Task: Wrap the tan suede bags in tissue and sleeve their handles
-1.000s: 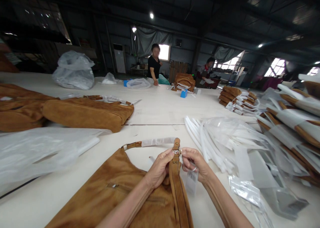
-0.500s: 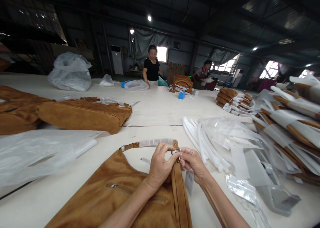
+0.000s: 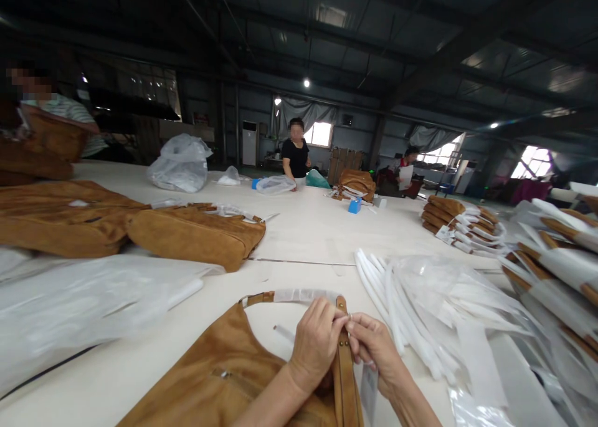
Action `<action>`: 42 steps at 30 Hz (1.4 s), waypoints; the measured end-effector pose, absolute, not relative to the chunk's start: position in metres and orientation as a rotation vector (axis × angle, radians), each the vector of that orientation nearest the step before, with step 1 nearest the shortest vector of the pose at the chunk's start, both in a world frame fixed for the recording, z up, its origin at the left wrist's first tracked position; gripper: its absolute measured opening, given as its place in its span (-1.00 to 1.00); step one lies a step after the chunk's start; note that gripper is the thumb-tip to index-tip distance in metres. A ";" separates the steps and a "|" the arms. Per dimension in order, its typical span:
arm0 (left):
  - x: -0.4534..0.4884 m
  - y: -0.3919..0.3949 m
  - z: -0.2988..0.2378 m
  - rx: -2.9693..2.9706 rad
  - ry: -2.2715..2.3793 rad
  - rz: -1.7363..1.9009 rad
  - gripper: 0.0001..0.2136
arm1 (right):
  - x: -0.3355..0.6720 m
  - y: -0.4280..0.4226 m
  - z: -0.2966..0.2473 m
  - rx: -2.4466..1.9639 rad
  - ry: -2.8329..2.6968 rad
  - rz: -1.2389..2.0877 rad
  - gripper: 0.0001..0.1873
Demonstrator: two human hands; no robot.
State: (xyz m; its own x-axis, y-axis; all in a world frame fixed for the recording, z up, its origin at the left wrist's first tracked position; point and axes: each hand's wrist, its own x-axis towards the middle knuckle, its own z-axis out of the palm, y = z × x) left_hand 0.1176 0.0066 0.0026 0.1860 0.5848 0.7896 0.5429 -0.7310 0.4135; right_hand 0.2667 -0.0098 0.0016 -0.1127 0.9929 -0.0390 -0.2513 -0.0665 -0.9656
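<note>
A tan suede shoulder bag lies on the white table at the bottom of the view, with a zip pocket on its side. Its leather strap rises to a stretch sleeved in clear plastic. My left hand pinches the strap near its top. My right hand meets it there, fingertips closed on a thin string. From that string a white hang tag dangles, partly behind my right hand. The fingers hide the strap's buckle.
Suede bags and plastic sheeting lie to the left. White tubes in plastic and wrapped stacks crowd the right. Co-workers stand beyond, one at the far side, another at left holding a bag.
The view has tilted up and swung, so the hands sit lower in the picture and a person at the left has come into view. My hands are closer together over the strap.
</note>
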 end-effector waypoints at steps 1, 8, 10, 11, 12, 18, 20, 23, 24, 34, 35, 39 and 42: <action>0.117 0.006 0.003 2.314 1.120 1.604 -0.80 | 0.267 -0.010 0.003 -0.993 -1.061 1.442 -0.62; 0.112 -0.001 0.015 1.787 1.147 1.569 -0.80 | 0.267 -0.012 0.012 -0.952 -1.025 1.449 -0.64; 0.111 -0.004 0.017 1.826 1.122 1.532 -0.82 | 0.267 -0.012 0.014 -0.952 -1.015 1.455 -0.65; 0.111 -0.005 0.017 1.865 1.117 1.516 -0.84 | 0.267 -0.013 0.014 -0.954 -1.011 1.454 -0.65; 0.111 -0.006 0.017 1.913 1.121 1.505 -0.86 | 0.267 -0.013 0.013 -0.957 -1.007 1.452 -0.65; 0.113 -0.004 0.010 2.072 1.197 1.510 -0.94 | 0.269 -0.012 0.012 -0.954 -1.017 1.445 -0.67; 0.113 -0.003 0.008 2.089 1.203 1.501 -0.90 | 0.270 -0.012 0.013 -0.951 -1.022 1.440 -0.68; 0.115 -0.001 0.007 2.113 1.208 1.475 -0.88 | 0.270 -0.011 0.013 -0.950 -1.017 1.433 -0.69; 0.115 -0.001 0.007 2.123 1.202 1.468 -0.88 | 0.271 -0.011 0.013 -0.954 -1.014 1.430 -0.69; 0.115 0.004 0.010 1.890 1.126 1.413 -0.79 | 0.279 -0.012 0.016 -0.968 -1.040 1.436 -0.69; 0.114 0.003 0.010 1.841 1.113 1.391 -0.78 | 0.279 -0.012 0.016 -0.974 -1.039 1.432 -0.70; 0.114 0.001 0.011 1.692 1.015 1.328 -0.77 | 0.281 -0.012 0.017 -0.999 -1.076 1.415 -0.75; 0.114 0.000 0.013 1.642 1.005 1.338 -0.77 | 0.282 -0.011 0.018 -1.037 -1.116 1.374 -0.75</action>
